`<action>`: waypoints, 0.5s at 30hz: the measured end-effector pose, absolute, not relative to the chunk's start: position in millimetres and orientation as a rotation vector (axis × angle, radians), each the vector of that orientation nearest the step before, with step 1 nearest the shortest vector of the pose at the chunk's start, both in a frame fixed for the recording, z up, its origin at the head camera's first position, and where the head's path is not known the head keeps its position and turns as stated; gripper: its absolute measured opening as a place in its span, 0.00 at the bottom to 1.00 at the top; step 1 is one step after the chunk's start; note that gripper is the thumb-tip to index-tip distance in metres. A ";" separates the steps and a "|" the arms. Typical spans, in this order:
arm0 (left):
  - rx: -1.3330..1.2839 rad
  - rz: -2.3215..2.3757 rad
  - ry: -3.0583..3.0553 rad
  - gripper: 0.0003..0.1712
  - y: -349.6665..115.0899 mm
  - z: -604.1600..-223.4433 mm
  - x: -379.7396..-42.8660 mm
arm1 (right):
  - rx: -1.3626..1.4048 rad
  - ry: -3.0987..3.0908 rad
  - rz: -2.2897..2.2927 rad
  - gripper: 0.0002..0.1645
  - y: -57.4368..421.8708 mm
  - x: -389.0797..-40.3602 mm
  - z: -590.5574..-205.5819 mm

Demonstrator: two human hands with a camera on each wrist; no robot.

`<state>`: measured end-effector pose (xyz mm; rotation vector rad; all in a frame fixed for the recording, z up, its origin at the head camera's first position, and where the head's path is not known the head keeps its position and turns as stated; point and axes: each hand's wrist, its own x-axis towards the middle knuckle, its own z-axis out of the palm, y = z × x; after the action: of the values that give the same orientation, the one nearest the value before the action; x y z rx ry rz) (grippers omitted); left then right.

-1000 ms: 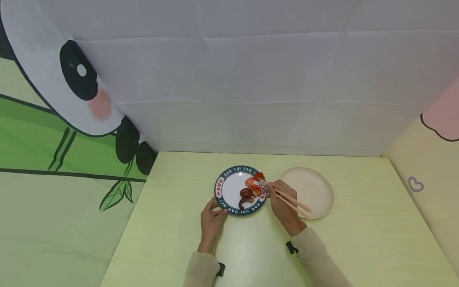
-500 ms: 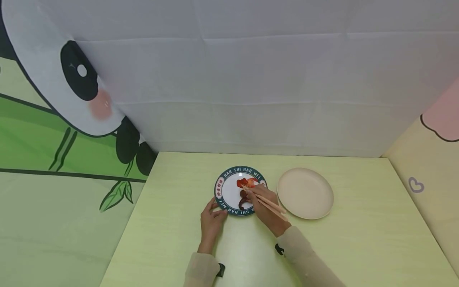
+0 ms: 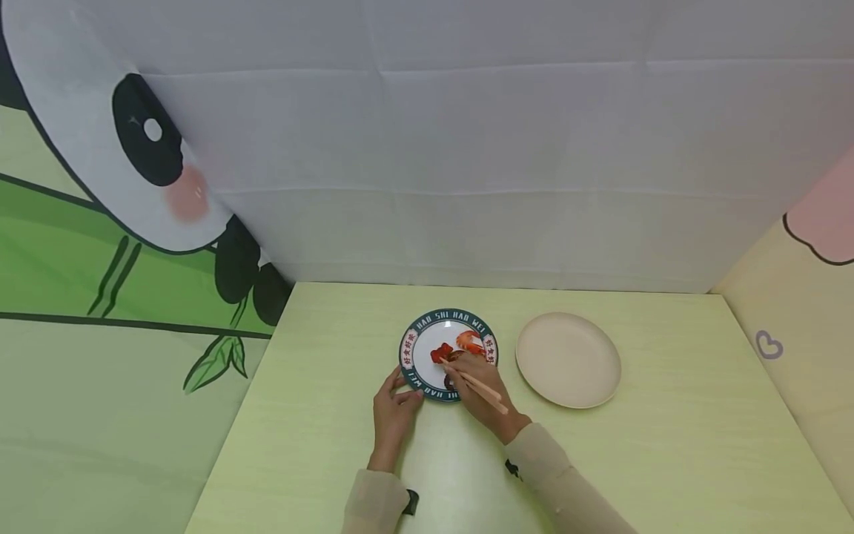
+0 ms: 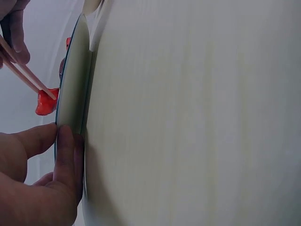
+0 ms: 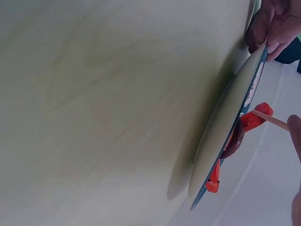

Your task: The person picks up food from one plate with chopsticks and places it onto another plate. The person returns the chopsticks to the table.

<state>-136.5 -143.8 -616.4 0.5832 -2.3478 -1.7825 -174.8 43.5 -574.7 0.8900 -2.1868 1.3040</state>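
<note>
My left hand (image 3: 395, 411) pinches the near-left rim of a round plate (image 3: 410, 377) with a dark green lettered border; the thumb lies on top and fingers are under the edge in the left wrist view. In my right hand (image 3: 482, 389) is a pair of wooden chopsticks (image 3: 485, 391), reaching over the plate. Their tips hold a red food piece (image 4: 46, 102) at the plate's middle. An orange shrimp (image 3: 471, 341) lies at the upper right of the plate. Brown food pieces (image 5: 233, 141) are partly hidden behind the right hand.
A plain beige plate (image 3: 568, 360) stands on the table to the right of the lettered one. The pale yellow table (image 3: 320, 356) ends at a white cloth wall (image 3: 500, 170) behind, with printed cloth at left and right.
My right hand has carried the red piece on the chopsticks leftward from the lettered plate's right rim to its middle, uncovering the beige plate. The left hand has stayed put.
</note>
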 end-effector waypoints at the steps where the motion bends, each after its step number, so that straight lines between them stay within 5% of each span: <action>1: 0.578 -1.789 -2.341 0.39 -143.7 -616.2 -136.4 | 0.891 -2.204 1.290 0.10 43.3 -174.2 -574.1; 15: 0.605 -1.781 -2.353 0.39 -141.9 -617.4 -139.0 | 0.920 -2.263 1.281 0.08 49.5 -173.9 -576.2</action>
<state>-139.0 -141.9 -617.4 0.6047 -2.3529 -1.7811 -173.9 49.5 -576.2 0.9202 -2.2628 1.2815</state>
